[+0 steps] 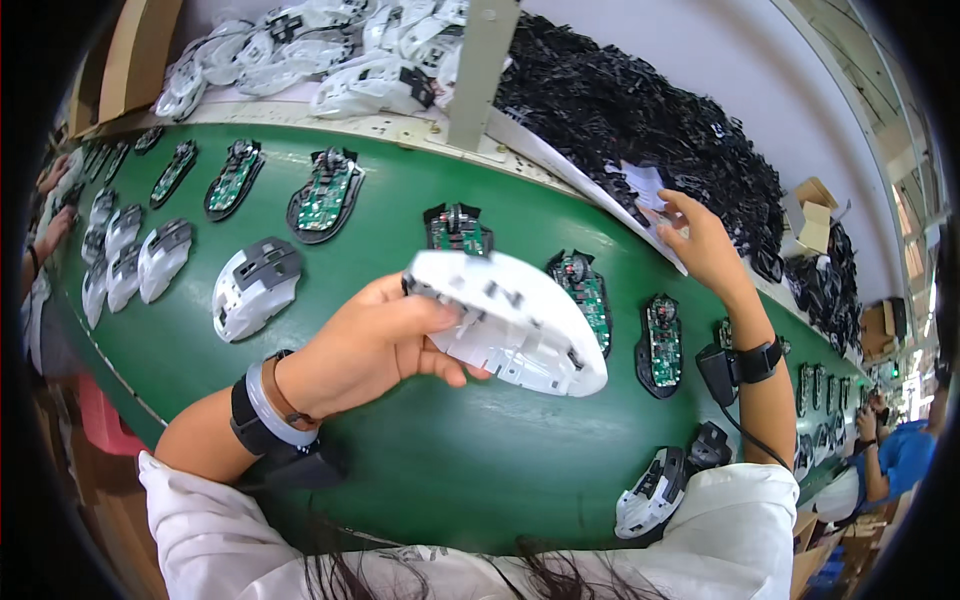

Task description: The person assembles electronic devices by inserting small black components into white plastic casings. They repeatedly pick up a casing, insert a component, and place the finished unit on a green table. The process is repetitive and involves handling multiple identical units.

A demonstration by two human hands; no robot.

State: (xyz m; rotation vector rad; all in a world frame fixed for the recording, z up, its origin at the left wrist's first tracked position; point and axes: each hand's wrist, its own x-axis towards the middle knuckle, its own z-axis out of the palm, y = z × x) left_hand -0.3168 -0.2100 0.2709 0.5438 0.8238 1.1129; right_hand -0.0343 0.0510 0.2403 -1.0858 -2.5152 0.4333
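Note:
My left hand [375, 345] grips the edge of a white computer mouse top shell [535, 345], its hollow inside tilted toward me, above the middle of the green table. My right hand [705, 245] reaches to the rim of a bin heaped with small black plastic parts [640, 105]. Its thumb and forefinger are apart beside a crumpled white sheet [643, 185], and nothing shows between them. Behind the shell stand mouse bases with green circuit boards, one [458, 228] partly covered by it and another [585, 290] at its right.
More mouse bases [326, 195] line the green table [400, 460]. White-and-grey mouse shells [257, 287] lie at left, and another [652, 492] lies by my right elbow. White shells [370, 85] are piled behind a metal post [480, 75]. Other people work at both ends.

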